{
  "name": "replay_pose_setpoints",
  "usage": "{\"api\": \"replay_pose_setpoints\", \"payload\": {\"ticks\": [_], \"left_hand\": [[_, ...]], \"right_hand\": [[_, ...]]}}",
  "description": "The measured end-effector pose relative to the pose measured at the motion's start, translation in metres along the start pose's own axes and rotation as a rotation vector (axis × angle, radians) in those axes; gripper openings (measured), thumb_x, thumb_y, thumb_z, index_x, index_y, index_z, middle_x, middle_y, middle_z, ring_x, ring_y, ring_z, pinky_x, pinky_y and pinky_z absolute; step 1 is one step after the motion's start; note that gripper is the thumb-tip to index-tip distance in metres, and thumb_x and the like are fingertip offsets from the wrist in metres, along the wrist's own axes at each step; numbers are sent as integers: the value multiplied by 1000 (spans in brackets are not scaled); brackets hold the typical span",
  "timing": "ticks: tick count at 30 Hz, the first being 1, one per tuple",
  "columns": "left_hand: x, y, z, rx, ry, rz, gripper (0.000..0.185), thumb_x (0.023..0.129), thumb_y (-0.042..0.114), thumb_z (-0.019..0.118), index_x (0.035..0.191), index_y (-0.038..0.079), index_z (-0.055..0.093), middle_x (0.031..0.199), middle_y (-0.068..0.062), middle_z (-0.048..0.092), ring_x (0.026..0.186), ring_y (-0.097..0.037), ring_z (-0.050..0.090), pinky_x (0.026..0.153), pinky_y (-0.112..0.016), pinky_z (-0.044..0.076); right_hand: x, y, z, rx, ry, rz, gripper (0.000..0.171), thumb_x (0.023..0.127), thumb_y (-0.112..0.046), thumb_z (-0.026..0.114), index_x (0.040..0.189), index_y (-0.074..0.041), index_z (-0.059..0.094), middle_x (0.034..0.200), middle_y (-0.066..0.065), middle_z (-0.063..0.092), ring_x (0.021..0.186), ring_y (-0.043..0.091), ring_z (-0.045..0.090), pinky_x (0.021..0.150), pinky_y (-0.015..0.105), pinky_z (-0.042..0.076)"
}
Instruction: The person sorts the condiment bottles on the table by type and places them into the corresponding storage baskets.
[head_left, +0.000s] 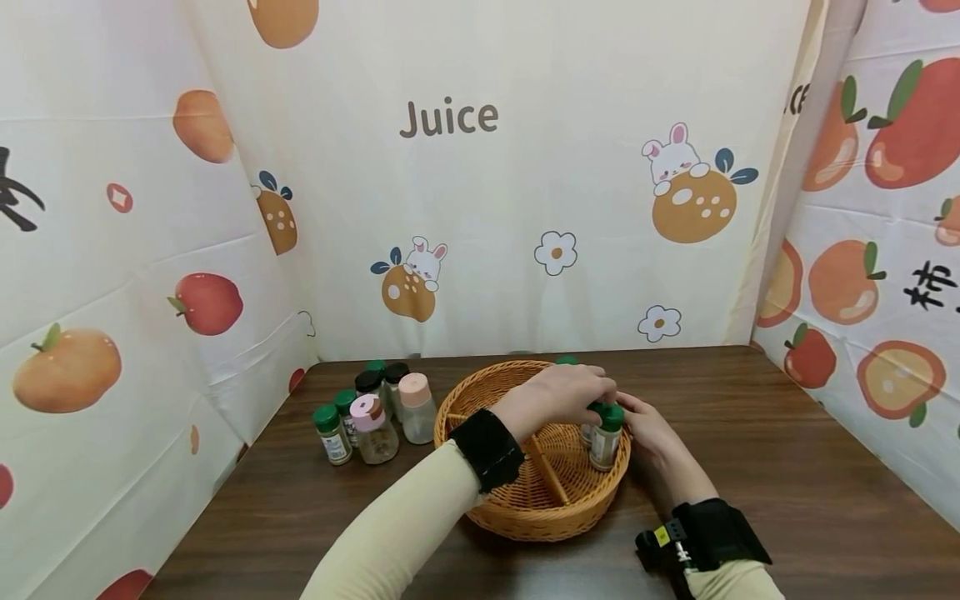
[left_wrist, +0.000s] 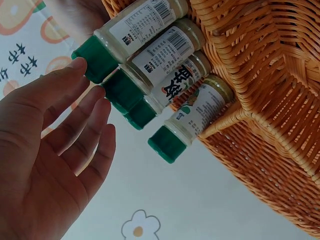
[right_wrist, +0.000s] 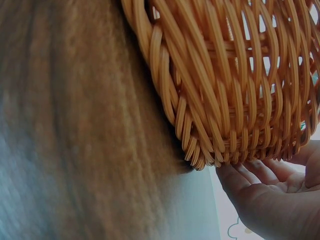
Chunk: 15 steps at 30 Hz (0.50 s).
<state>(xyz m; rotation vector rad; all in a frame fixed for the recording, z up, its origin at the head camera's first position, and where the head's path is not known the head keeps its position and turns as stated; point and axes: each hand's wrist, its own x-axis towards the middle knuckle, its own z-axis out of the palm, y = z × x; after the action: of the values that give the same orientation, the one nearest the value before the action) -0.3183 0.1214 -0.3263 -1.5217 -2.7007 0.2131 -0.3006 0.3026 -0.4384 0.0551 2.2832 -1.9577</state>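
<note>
green-capped spice jars (left_wrist: 165, 75) upright in wicker basket (head_left: 517, 508) right compartment.

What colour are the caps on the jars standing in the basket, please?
Green caps on all four jars; the left wrist view shows them best.

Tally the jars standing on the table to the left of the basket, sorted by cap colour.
Green-capped jars: 3
Black-capped jars: 2
Pink-capped jars: 2
Total: 7
</note>
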Motion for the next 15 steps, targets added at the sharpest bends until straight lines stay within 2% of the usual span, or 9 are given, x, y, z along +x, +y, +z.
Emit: {"api": "replay_pose_setpoints", "payload": {"ticks": [3, 6, 15], "left_hand": [[-3, -1, 0, -8, 1, -1, 28, 94, 34, 69, 121, 27, 65, 113, 9, 61, 98, -3, 57, 81, -16, 48], [-5, -3, 0, -22, -4, 3, 26, 94, 34, 69, 119, 27, 65, 111, 9, 62, 96, -3, 57, 79, -15, 48], [-22, -14, 3, -49, 4, -17, 18, 96, 32, 68, 111, 22, 67, 110, 8, 64, 98, -5, 59, 80, -18, 48]], "right_hand": [[0, 0, 0, -7, 7, 7, 52, 110, -17, 28, 157, 2, 18, 158, 31, 24, 130, 26, 47, 91, 23, 47], [0, -1, 1, -5, 9, 20, 52, 110, -18, 28, 158, 1, 16, 159, 30, 22, 140, 37, 37, 93, 27, 46], [1, 0, 2, 17, -2, 9, 52, 110, -18, 28, 158, 0, 19, 159, 30, 25, 142, 39, 34, 101, 33, 43]]}}
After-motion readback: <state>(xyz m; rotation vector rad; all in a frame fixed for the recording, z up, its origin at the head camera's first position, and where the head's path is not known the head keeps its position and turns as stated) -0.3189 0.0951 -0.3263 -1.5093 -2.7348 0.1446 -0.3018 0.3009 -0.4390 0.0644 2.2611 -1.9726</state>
